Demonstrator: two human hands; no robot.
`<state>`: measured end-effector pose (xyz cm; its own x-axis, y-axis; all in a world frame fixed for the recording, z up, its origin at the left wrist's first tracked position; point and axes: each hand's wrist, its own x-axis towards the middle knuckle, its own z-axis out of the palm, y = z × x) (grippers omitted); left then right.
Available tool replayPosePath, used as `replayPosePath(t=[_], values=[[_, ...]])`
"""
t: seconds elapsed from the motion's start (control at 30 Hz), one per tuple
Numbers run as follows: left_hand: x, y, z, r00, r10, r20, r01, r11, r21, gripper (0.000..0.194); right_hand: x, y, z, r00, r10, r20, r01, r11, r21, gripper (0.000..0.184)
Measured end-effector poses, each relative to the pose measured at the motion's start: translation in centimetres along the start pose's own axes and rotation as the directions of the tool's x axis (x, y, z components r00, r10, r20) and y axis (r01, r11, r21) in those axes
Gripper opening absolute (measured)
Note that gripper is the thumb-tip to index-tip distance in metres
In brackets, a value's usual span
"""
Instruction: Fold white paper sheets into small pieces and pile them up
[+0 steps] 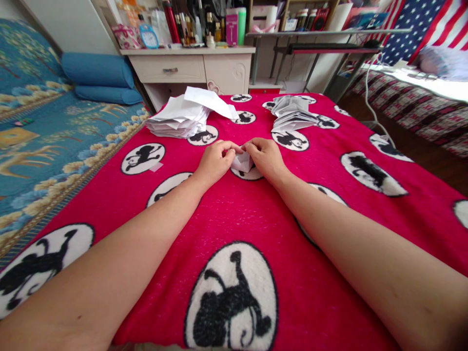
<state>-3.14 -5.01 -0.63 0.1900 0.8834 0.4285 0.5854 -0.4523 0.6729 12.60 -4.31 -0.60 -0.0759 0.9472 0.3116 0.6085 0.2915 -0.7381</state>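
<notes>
Pinching paper (242, 163) between both grips (215, 160) (266, 156).

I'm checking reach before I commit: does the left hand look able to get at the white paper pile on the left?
Probably yes: only red blanket shows between the left hand and the white paper pile. Its fingers are on the folded paper, though, so it would likely need freeing first.

White paper (240, 165); red blanket (168, 287), black animal figures (228, 306) in white ovals (256, 268).
</notes>
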Motion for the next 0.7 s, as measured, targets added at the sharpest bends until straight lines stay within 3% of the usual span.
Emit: replayPosePath(t=[0.7], values=[[-0.02, -0.10, 0.06, 1.000, 0.007, -0.002, -0.007, 1.000, -0.001, 0.028, -0.01, 0.16, 0.09, 0.999, -0.020, -0.042, 0.020, 1.000, 0.006, 0.029]])
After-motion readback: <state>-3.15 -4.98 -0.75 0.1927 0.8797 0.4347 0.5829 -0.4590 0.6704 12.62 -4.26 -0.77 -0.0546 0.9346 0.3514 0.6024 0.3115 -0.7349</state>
